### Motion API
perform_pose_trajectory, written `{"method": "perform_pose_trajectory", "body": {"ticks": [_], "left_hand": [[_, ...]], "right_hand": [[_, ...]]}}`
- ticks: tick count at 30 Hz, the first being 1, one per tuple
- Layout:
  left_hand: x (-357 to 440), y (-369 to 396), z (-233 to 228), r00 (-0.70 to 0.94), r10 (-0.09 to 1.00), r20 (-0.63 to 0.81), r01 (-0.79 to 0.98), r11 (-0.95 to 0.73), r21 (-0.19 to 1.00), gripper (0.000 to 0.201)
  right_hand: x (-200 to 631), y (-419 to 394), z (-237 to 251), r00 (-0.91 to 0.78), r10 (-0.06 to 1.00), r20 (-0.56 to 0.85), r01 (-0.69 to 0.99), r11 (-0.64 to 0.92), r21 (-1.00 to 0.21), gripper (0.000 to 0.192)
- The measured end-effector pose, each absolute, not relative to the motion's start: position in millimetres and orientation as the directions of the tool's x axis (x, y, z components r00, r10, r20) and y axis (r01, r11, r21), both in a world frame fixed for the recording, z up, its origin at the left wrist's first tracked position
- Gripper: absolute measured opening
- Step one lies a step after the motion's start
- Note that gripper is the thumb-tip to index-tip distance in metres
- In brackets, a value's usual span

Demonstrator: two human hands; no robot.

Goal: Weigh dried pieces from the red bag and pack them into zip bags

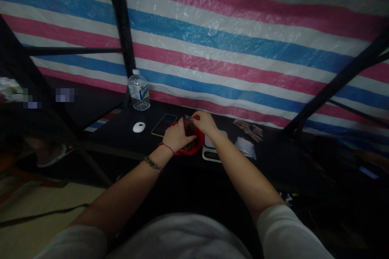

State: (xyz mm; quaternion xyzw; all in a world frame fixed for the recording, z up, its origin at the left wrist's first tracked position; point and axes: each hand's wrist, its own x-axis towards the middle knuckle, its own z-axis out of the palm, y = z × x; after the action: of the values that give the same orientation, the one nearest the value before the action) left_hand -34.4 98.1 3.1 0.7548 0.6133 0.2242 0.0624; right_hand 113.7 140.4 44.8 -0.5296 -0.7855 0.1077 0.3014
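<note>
A red bowl [199, 145] holding brown bits stands near the front edge of the dark table. My left hand [176, 135] is over the bowl's left side, its thumb and fingers spread apart above the brown contents. At the bowl's far side, my right hand [205, 122] pinches the edge of a small clear plastic bag [187, 117]. How full that bag is cannot be made out. A white digital scale [211, 155] sits right of the bowl, partly under my right forearm. Further right lie a stack of clear plastic bags [245, 147] and several flat packets of brown bits [248, 128].
Left of the bowl lie a phone [164, 124] and a white computer mouse [139, 127]. A clear plastic bottle [139, 91] stands at the back left. Black metal posts [121, 28] frame the table, with a striped plastic sheet [219, 48] behind.
</note>
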Motion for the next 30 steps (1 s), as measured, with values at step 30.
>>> {"method": "perform_pose_trajectory", "body": {"ticks": [30], "left_hand": [[-25.7,116.9,-13.8,0.084,0.877,0.474,0.651,-0.408,0.640,0.087]], "right_hand": [[140.0,120.9,39.0,-0.084,0.878,0.472,0.539,0.438,-0.719,0.015]]}}
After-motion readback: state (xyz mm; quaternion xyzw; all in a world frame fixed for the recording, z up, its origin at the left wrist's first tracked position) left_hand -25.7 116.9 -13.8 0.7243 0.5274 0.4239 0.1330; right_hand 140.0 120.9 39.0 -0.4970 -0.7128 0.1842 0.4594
